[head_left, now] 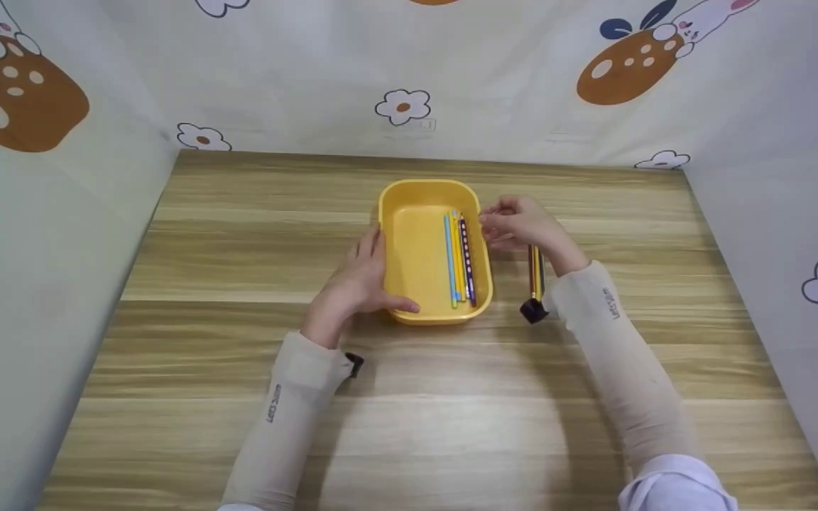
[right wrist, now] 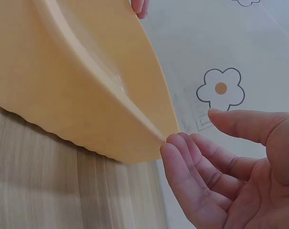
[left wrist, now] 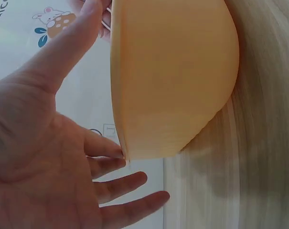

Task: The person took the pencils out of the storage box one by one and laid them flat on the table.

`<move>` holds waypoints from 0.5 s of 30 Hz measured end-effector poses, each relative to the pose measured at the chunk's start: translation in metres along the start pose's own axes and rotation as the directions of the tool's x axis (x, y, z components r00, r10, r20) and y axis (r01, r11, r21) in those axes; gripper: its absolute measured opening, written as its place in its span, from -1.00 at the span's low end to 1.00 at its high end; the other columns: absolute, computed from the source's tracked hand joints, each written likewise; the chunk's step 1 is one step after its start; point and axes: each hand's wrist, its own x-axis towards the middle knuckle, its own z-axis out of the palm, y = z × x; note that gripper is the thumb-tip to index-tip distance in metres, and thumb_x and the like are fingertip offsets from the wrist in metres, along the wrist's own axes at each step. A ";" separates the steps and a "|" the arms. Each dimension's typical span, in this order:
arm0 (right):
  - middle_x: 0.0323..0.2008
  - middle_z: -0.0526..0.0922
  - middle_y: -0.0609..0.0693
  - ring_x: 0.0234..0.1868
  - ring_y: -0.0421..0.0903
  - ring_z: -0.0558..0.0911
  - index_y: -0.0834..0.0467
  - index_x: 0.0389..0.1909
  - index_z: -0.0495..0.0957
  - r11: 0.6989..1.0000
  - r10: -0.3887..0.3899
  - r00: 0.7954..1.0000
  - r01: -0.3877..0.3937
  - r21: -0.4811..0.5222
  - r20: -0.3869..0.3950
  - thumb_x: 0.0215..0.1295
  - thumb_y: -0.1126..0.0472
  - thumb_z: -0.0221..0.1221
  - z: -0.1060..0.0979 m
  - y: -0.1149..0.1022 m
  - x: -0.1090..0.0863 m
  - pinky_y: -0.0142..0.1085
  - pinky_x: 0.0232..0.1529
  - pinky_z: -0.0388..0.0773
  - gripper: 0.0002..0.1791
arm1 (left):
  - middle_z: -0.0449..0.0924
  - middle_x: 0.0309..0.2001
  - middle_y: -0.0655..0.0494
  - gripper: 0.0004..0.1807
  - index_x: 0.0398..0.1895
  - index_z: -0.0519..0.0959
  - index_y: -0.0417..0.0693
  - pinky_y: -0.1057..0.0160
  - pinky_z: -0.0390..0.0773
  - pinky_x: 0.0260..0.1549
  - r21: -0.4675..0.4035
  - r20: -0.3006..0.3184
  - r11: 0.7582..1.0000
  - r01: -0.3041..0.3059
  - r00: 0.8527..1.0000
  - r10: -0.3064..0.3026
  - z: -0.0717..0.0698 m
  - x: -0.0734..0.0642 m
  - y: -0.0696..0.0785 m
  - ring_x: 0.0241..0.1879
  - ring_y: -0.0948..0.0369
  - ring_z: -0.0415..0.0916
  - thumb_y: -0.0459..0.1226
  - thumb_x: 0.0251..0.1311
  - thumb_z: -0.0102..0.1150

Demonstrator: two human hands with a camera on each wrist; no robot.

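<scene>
A yellow plastic basket (head_left: 409, 234) stands on the table, with several pencils (head_left: 457, 262) lying lengthwise along its right side: light blue, yellow and dark with pale dots. My left hand (head_left: 359, 280) is at the basket's left side, fingers straight and spread against the rim, thumb reaching over the near left corner. At the far right rim is my right hand (head_left: 522, 226). Its slightly bent fingertips (right wrist: 170, 148) touch the basket's edge, the thumb stands apart, and nothing is held. More pencils (head_left: 536, 270) lie right of the basket, partly hidden by the right hand and the black wrist camera.
The wood-grain table (head_left: 224, 298) is bounded by a white printed curtain (head_left: 309, 78) at the back and pale walls on both sides. A black wrist camera (head_left: 355, 365) sticks out from the left sleeve.
</scene>
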 end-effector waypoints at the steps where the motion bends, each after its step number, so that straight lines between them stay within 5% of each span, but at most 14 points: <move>1: -0.26 0.61 0.08 -0.30 -0.10 0.65 0.26 -0.02 0.45 1.000 0.002 1.000 -0.002 -0.002 0.002 0.29 0.14 0.17 0.001 0.000 0.001 -0.07 -0.07 0.60 -0.66 | -0.43 0.51 0.01 0.53 0.49 -0.36 -0.04 -0.09 -0.02 0.38 0.016 0.007 1.000 -0.002 1.000 0.002 0.000 0.000 -0.001 0.46 -0.07 -0.32 0.21 -0.44 0.51; 8: -0.25 0.61 0.10 -0.30 -0.09 0.64 0.27 -0.02 0.45 1.000 0.007 1.000 -0.007 -0.015 0.006 0.29 0.15 0.17 0.008 -0.007 0.003 -0.14 -0.13 0.63 -0.66 | -0.47 0.51 0.02 0.64 0.49 -0.40 -0.05 -0.16 -0.12 0.38 0.141 0.050 0.990 0.019 0.998 -0.026 -0.002 0.001 -0.001 0.46 -0.06 -0.34 0.36 -0.60 0.44; 15: -0.19 0.61 0.10 -0.24 -0.04 0.64 0.21 -0.05 0.46 0.999 0.018 1.000 -0.018 -0.035 0.017 0.28 0.13 0.18 0.015 -0.017 0.006 -0.15 -0.12 0.64 -0.70 | -0.42 0.51 -0.04 0.59 0.49 -0.35 -0.13 -0.20 -0.17 0.38 0.321 0.058 0.945 0.054 0.995 -0.076 -0.007 0.002 0.010 0.47 -0.06 -0.29 0.38 -0.52 0.40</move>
